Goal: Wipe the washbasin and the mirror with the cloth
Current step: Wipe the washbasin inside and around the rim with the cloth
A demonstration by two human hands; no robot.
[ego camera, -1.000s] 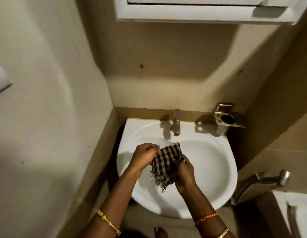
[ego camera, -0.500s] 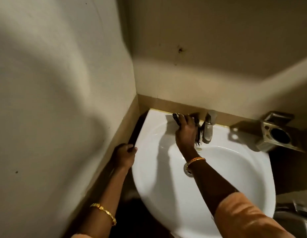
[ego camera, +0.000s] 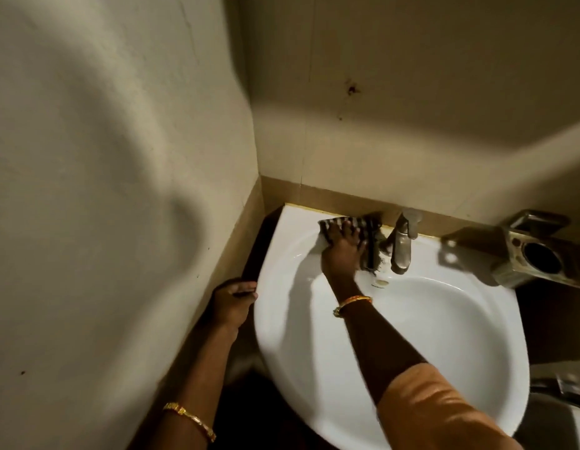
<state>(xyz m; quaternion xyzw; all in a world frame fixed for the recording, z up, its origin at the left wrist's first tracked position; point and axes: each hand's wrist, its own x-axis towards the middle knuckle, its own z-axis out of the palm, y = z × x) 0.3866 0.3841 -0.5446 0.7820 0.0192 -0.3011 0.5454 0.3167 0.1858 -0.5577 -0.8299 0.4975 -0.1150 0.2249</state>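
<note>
— Where the frame cuts off at the lower right, what is lost?

— Part of the washbasin (ego camera: 412, 336) rim and the person's right upper arm in an orange sleeve (ego camera: 444, 414); a dark metal fitting (ego camera: 561, 388) at the right edge is too dim to make out. No mirror appears in this view. The fingertips of the left hand (ego camera: 231, 305) are tucked under the basin's left edge and cannot be seen.

— And the room?

— A tight corner of beige wall (ego camera: 119, 157), a brown tile band (ego camera: 330, 194) running behind the white basin, shadows falling across the plaster. A small dark mark (ego camera: 351, 89) spots the back wall. A metal tap (ego camera: 401, 248) stands at the basin's back rim, spout angled down toward the bowl, and a metal holder (ego camera: 529, 254) with a round opening sits to its right.

— Where is the cloth?

— The checked cloth (ego camera: 347, 224) lies on the basin's back ledge, just left of the tap. Its long axis runs along the ledge, left to right, with a frayed end hanging down into the bowl beside the tap. The right hand (ego camera: 342, 251) presses it flat with spread fingers pointing toward the wall; a gold bangle (ego camera: 353, 302) circles that wrist.

— The other hand's hold?

— It grips the basin's left rim, fingers curled around the edge, another bangle (ego camera: 189, 420) on the forearm.
</note>
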